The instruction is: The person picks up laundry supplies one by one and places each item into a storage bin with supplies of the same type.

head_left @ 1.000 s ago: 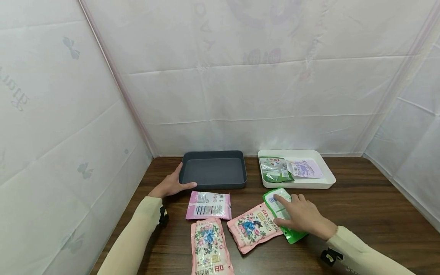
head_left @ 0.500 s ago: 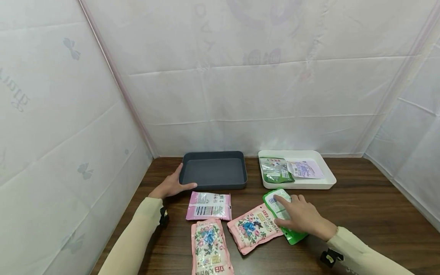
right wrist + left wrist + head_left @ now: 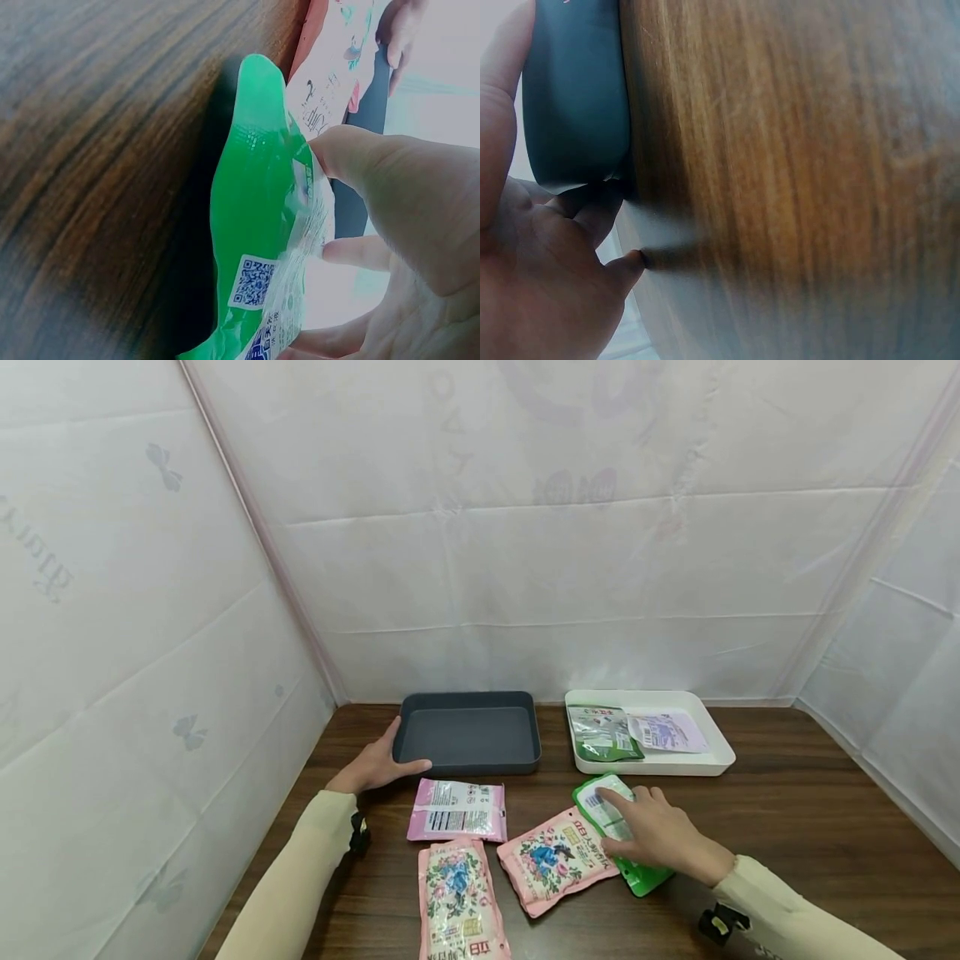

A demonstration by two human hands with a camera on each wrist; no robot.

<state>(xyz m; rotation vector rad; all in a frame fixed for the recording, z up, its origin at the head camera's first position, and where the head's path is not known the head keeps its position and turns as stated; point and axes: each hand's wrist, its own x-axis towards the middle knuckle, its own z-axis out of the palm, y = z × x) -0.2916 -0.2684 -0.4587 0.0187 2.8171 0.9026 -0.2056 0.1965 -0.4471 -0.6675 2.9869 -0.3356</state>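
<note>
Green pouch (image 3: 609,817) on desk (image 3: 787,827), just nearside of white tray (image 3: 720,762), long axis slanting rightward toward near edge. Right hand (image 3: 666,833) nearer, wide, touching pouch to its left; left hand (image 3: 373,766) wide, at dark grey tray (image 3: 487,769).

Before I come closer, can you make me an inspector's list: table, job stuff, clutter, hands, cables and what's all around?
Surface: dark wood-grain tabletop.
Job's things: dark gray tray on the left; green-and-white pouch nearer the person.
Clutter: pink barcode packet and pink floral packets on the table; white tray holding a green-and-silver packet and a lilac packet.
Left hand: touches the gray tray's near left corner.
Right hand: touches the green pouch.
Cables: nothing seen.
Surroundings: white printed sheeting at left, back and right.
</note>
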